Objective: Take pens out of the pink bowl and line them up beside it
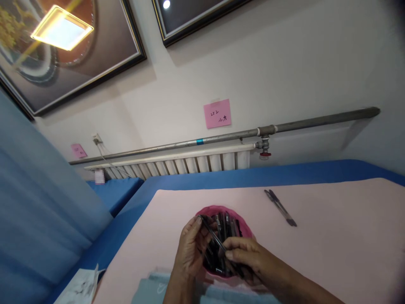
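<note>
A slim dark pen slants between my two hands above a pink basket. My left hand pinches its upper end between thumb and fingertips. Lower down, my right hand grips the other end with thumb and forefinger; its remaining fingers curl over the basket's near right side, and whether they hold more is hidden. Inside the basket lie several black and clear pens, partly covered by my hands. Two more pens rest side by side on the pink sheet, right of the basket.
The pink sheet covers a blue bed. Teal cloth lies at the near edge, with printed paper at lower left. A blue curtain hangs left. Behind are a white radiator and a metal pipe.
</note>
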A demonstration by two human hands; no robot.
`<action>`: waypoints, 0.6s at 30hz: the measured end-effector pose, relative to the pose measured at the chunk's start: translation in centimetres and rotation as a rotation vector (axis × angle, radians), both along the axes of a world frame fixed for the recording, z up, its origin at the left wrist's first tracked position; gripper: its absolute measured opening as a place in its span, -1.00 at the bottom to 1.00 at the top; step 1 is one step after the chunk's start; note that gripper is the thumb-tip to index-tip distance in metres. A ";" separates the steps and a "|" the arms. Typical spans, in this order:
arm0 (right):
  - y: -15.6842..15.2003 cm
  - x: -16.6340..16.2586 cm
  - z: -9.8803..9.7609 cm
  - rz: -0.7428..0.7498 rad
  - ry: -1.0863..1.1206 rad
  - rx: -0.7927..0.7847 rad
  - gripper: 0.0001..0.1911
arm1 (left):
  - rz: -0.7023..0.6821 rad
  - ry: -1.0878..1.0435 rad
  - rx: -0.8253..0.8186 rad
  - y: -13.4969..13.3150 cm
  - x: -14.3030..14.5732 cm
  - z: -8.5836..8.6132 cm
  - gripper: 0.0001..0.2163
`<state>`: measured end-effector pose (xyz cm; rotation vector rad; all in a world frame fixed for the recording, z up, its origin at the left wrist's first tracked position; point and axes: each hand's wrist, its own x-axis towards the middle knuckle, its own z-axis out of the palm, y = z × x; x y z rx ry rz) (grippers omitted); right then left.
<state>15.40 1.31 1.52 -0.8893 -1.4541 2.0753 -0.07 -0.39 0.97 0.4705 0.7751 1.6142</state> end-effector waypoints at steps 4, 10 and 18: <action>0.5 -0.1 -0.7 -0.021 0.029 -0.009 -0.84 | -0.049 0.023 -0.043 -0.1 0.5 -0.3 -0.81; 1.0 0.1 -0.7 -0.045 0.031 0.033 -0.81 | -0.026 0.134 -0.057 0.1 0.0 -0.3 -0.79; 2.9 1.1 0.5 -0.368 0.093 0.064 -0.79 | 0.162 0.665 -0.082 0.3 -3.1 -1.1 -0.83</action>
